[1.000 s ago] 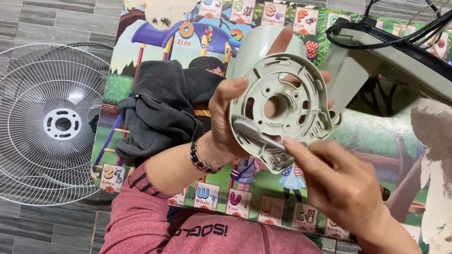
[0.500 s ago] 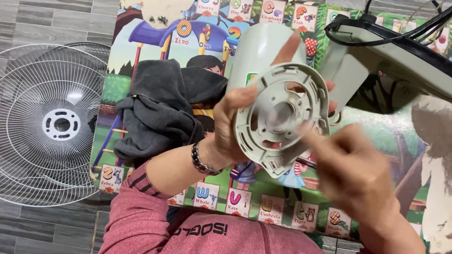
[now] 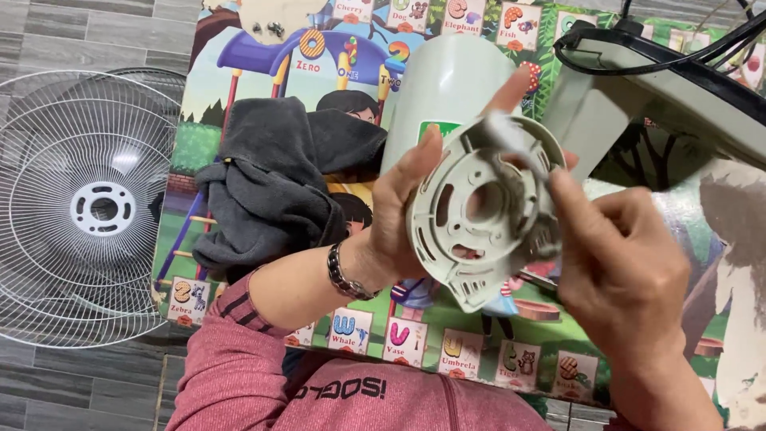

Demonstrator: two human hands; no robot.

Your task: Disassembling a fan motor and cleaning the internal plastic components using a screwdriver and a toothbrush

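Head view: hands (image 3: pixel 511 239) around fan housing (image 3: pixel 479 211)

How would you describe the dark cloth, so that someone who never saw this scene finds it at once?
Start from the colourful picture mat on the grey floor. The dark grey cloth lies crumpled on its left part, between the white wire fan grille and the round plastic fan part held in the left hand. It is the only soft, dark thing there.
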